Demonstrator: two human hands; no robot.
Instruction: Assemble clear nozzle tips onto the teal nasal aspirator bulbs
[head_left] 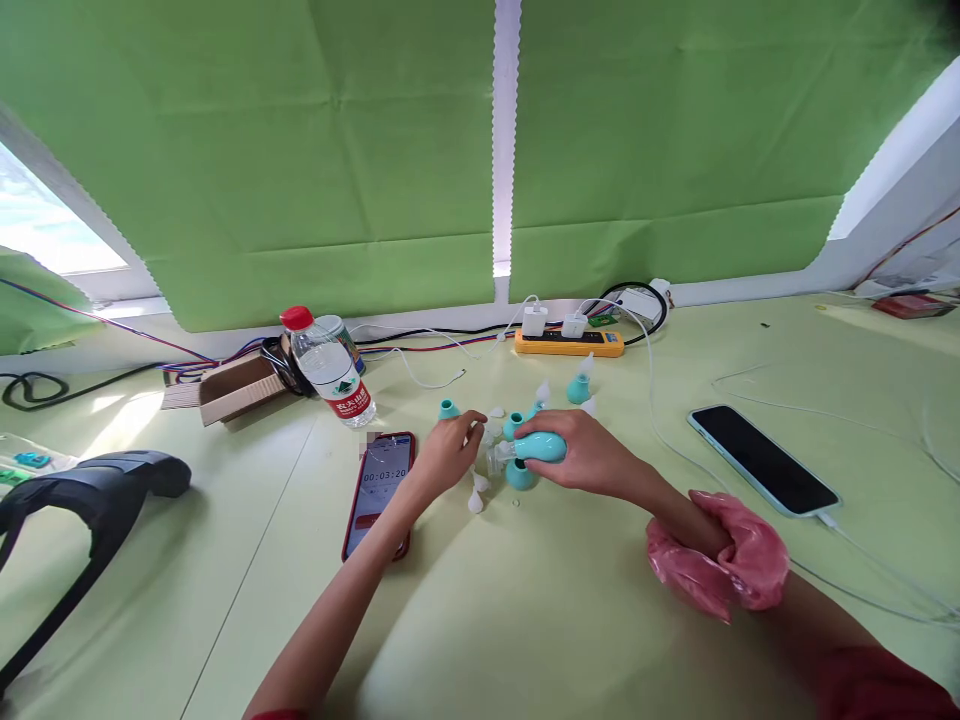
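Note:
In my right hand (581, 452) is a teal squeeze bulb with a clear tip, which looks like a nasal aspirator (541, 447); its tip points left. My left hand (448, 455) is just left of that tip, fingers bent and drawn together; whatever they pinch, if anything, is hidden. A teal bulb (448, 409) shows behind my left hand. Around the right hand stand more teal bulbs (520, 475), partly covered by it. Small white nozzle pieces (475, 501) lie between the hands. Farther back, a teal bulb (578, 389) has a pale tip beside it.
A phone with a running timer (388, 465) lies left of my left hand. Behind it stand a water bottle (330, 370) and an open cardboard box (244, 390). An orange power strip (568, 344) lies at the back. Another phone (763, 460), with its cable, lies right.

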